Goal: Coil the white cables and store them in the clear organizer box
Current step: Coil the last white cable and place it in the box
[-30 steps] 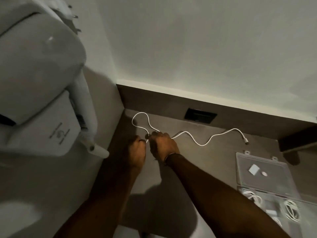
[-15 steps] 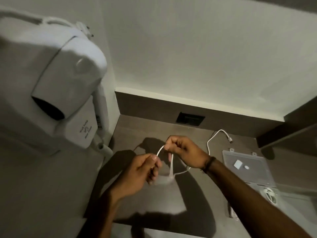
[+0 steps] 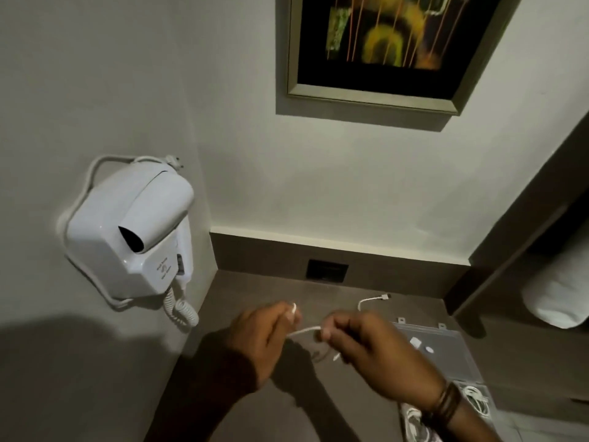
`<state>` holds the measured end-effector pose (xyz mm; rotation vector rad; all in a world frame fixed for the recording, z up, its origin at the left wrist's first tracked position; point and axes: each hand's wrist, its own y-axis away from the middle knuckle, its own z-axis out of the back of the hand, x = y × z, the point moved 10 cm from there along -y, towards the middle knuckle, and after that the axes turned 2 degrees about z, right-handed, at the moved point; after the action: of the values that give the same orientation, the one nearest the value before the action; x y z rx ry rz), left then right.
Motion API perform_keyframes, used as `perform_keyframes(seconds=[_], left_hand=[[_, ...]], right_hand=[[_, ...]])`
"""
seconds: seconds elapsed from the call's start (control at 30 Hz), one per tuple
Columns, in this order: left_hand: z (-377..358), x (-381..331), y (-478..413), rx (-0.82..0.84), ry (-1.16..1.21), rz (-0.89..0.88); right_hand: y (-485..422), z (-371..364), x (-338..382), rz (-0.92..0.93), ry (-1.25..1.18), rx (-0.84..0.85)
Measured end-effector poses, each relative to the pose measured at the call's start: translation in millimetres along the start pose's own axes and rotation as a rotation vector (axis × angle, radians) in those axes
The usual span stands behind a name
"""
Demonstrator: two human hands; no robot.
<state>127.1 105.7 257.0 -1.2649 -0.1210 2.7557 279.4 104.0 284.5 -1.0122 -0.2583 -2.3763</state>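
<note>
A thin white cable (image 3: 306, 330) stretches between both my hands above the brown counter. My left hand (image 3: 267, 339) pinches one part of it near an end. My right hand (image 3: 360, 342) grips it a little to the right, with a small loop hanging below. The cable's far end with its plug (image 3: 384, 296) lies on the counter behind my right hand. The clear organizer box (image 3: 446, 355) lies open at the right, its lid flat toward the wall. Coiled white cables (image 3: 476, 398) sit in its compartments, partly hidden by my right forearm.
A white wall-mounted hair dryer (image 3: 127, 237) with a curly cord hangs at the left. A dark socket plate (image 3: 326, 270) sits in the counter's back panel. A framed picture (image 3: 382, 43) hangs above. A white pillow (image 3: 561, 295) lies at the far right.
The view has tilted up. Both hands lifted the cable off the counter and drew it in; the loose tail is shorter and its plug end lies nearer the box.
</note>
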Motion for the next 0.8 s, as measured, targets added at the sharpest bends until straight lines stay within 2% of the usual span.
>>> perform_keyframes(seconds=[0.07,0.1,0.13,0.17,0.2,0.23,0.27,0.3,0.33,0.37,0.4,0.43,0.47,0.5,0.57,0.6,0.63,0.67,0.7,0.73,0.8], left_hand=[[-17.9,-12.2,11.6,0.209,0.185,0.005],[-19.2,-19.9,17.4,0.265,0.407,0.057],[-18.9,-23.3,19.1,0.266,0.679,0.14],[-15.4,-22.4,17.9,0.207,0.971,0.235],[-6.6,-15.9,14.3,0.08,1.235,0.311],[1.4,-6.8,10.6,-0.07,1.39,0.352],[11.2,-0.6,8.9,-0.194,1.384,0.325],[28.0,2.2,9.0,-0.298,1.192,0.247],[42.6,-1.2,12.2,-0.358,0.859,0.138],[44.8,-10.7,18.6,-0.33,0.466,0.034],[31.8,-18.6,23.9,-0.219,0.116,-0.022],[16.8,-18.8,27.0,-0.091,-0.048,-0.028],[3.8,-15.7,31.5,0.026,-0.046,-0.007],[-4.8,-17.7,35.7,0.125,0.148,0.036],[-13.5,-28.1,36.6,0.208,0.875,0.216],[-11.7,-25.3,31.2,0.141,1.2,0.297],[-8.7,-15.5,24.0,0.019,1.422,0.365],[-4.5,-6.5,18.5,-0.1,1.479,0.391],[4.4,4.8,15.3,-0.212,1.376,0.36],[19.8,9.5,15.3,-0.305,1.103,0.269],[37.8,-8.6,23.0,-0.338,0.337,-0.024]], right_hand=[[-5.9,32.9,19.3,0.145,0.179,-0.111],[-12.2,42.2,20.2,0.168,0.1,-0.174],[-17.5,46.5,13.8,0.15,-0.105,-0.24],[-21.3,42.6,1.7,0.093,-0.337,-0.291],[-22.5,28.1,-8.6,0.027,-0.492,-0.315],[-19.6,4.2,-13.8,-0.01,-0.537,-0.279],[-11.6,-23.8,-13.4,-0.017,-0.528,-0.2],[-1.4,-47.8,-4.7,-0.016,-0.474,-0.093],[10.1,-59.3,5.4,0.009,-0.427,-0.011],[16.4,-51.2,12.1,0.065,-0.326,-0.013],[15.3,-32.5,18.5,0.128,-0.164,-0.048],[12.5,-11.8,24.7,0.202,0.005,-0.078],[9.7,9.4,34.6,0.272,0.12,-0.117],[4.2,23.0,35.9,0.29,0.111,-0.145],[-7.7,28.5,24.9,0.202,-0.283,-0.191],[-11.8,13.8,16.1,0.123,-0.447,-0.184],[-11.1,-8.7,9.6,0.075,-0.524,-0.161],[-5.5,-33.7,5.7,0.038,-0.532,-0.124],[3.5,-54.7,3.3,0.014,-0.502,-0.082],[13.7,-62.1,2.6,0.007,-0.433,-0.069],[21.7,-39.9,9.2,0.07,-0.18,-0.109]])
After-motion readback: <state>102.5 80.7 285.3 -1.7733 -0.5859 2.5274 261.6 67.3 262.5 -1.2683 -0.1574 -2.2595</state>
